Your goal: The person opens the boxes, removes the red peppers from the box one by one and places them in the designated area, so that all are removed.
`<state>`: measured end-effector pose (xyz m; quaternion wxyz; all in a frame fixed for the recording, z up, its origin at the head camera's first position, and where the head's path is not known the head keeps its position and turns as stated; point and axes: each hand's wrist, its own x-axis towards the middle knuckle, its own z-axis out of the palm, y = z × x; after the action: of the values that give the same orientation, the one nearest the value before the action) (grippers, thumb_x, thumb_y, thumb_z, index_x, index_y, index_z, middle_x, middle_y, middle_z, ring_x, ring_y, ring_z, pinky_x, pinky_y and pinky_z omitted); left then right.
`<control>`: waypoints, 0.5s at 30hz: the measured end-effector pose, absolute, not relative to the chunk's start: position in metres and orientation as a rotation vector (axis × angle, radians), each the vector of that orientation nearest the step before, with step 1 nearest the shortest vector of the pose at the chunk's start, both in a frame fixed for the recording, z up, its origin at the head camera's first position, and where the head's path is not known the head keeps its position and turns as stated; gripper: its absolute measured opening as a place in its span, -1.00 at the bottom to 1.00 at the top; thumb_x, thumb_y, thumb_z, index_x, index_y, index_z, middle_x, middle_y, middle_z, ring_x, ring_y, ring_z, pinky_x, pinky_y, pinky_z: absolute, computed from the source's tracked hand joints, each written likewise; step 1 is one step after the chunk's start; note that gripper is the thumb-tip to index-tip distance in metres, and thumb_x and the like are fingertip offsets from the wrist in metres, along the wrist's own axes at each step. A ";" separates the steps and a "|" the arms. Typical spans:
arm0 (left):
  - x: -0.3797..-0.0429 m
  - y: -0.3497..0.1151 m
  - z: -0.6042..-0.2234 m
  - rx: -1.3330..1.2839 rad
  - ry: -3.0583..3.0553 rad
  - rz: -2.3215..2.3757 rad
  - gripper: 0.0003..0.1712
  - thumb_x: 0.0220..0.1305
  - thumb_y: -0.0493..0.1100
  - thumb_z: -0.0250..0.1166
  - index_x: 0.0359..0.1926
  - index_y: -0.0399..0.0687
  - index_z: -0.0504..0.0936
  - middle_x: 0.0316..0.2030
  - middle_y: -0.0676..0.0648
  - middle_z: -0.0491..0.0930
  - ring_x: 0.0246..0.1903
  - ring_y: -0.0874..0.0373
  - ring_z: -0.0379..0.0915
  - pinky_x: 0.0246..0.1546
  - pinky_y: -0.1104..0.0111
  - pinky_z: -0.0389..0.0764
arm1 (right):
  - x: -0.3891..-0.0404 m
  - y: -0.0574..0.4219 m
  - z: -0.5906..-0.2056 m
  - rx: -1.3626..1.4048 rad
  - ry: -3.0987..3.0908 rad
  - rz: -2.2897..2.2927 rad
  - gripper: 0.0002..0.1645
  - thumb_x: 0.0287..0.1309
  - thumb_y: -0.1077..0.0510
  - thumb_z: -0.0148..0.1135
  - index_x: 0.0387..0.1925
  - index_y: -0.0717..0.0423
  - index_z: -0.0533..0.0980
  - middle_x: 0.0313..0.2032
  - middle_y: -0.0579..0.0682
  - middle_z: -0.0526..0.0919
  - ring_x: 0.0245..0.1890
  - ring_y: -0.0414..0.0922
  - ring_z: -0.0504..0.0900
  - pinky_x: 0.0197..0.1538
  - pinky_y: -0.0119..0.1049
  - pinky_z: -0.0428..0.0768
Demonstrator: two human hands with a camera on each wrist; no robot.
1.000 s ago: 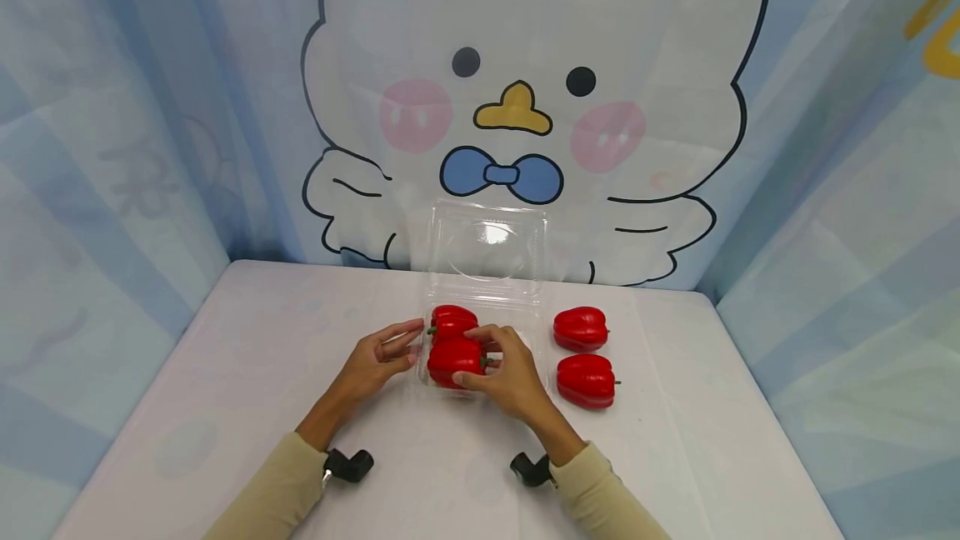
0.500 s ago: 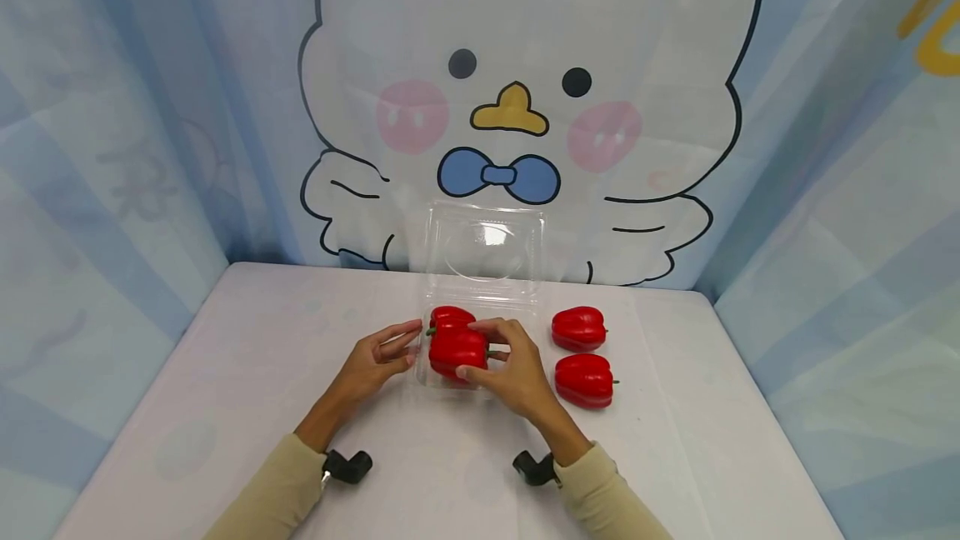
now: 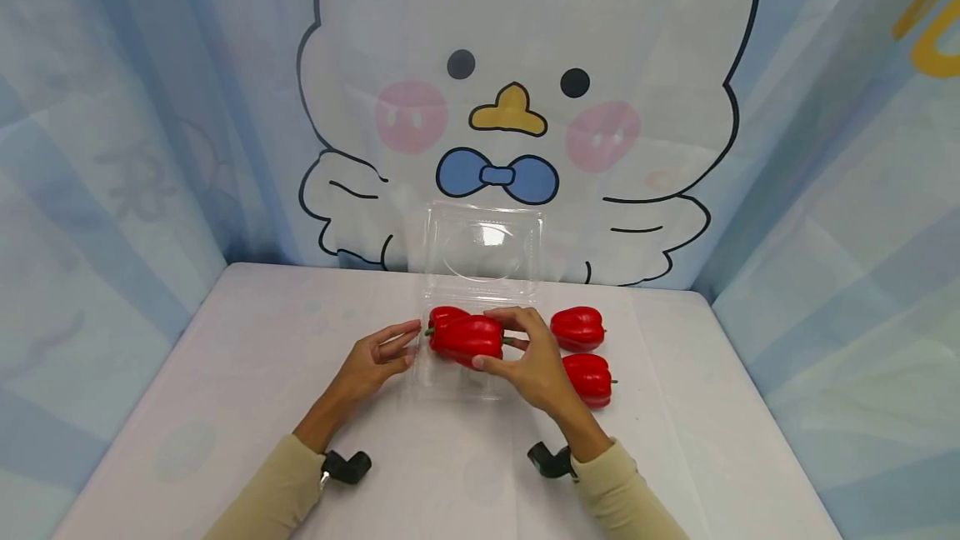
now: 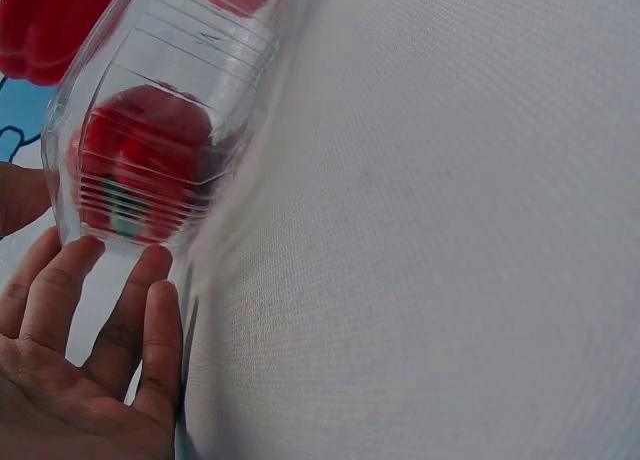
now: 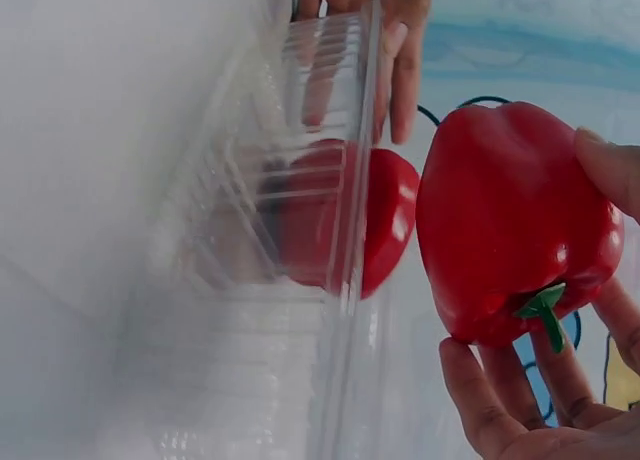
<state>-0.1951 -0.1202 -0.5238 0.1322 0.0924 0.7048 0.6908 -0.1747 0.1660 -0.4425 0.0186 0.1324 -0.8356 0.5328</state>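
My right hand (image 3: 536, 365) grips a red bell pepper (image 3: 476, 340) between thumb and fingers, its green stem toward the palm. In the right wrist view this held pepper (image 5: 520, 220) hangs clear of the box wall, above the rim. Below it, a clear plastic clamshell box (image 3: 450, 387) stands with its lid raised. Another red bell pepper (image 3: 445, 317) lies inside at the back left, partly covered by the held one. Fairly straight fingers of my left hand (image 3: 367, 369) touch the box's left side; the left wrist view shows fingertips (image 4: 155, 258) against its ribbed wall.
Two more red bell peppers, a far one (image 3: 577, 329) and a near one (image 3: 591, 379), lie right of the box; my right hand partly covers the near one. Behind the raised lid (image 3: 483, 248) hangs a cartoon-printed curtain (image 3: 645, 257).
My right hand has lifted the held bell pepper from the box's front left and moved it rightward and away from me. The left hand stays at the box's side.
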 end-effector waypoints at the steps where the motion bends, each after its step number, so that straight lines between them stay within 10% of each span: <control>1: -0.195 -0.120 -0.524 0.264 2.045 2.004 -0.29 0.50 -0.37 0.26 0.59 -0.10 0.32 0.60 -0.15 0.30 0.58 -0.11 0.26 0.33 0.39 0.56 | -0.175 0.168 -0.441 0.410 -2.594 1.651 -0.23 0.05 0.13 0.67 0.32 -0.11 0.56 0.28 0.00 0.56 0.32 0.05 0.55 0.38 0.19 0.64; 15: -0.197 -0.121 -0.526 0.256 2.053 1.990 -0.29 0.50 -0.33 0.28 0.59 -0.09 0.33 0.60 -0.13 0.29 0.58 -0.07 0.25 0.38 0.38 0.50 | -0.178 0.193 -0.425 0.356 -2.560 1.587 -0.18 0.02 0.16 0.69 0.34 -0.10 0.55 0.28 -0.01 0.54 0.34 0.05 0.53 0.36 0.18 0.65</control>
<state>-0.1972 -0.1208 -0.5261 0.1349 0.0885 0.7086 0.6869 -0.1778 0.1934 -0.4254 0.0541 0.1171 -0.8429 0.5224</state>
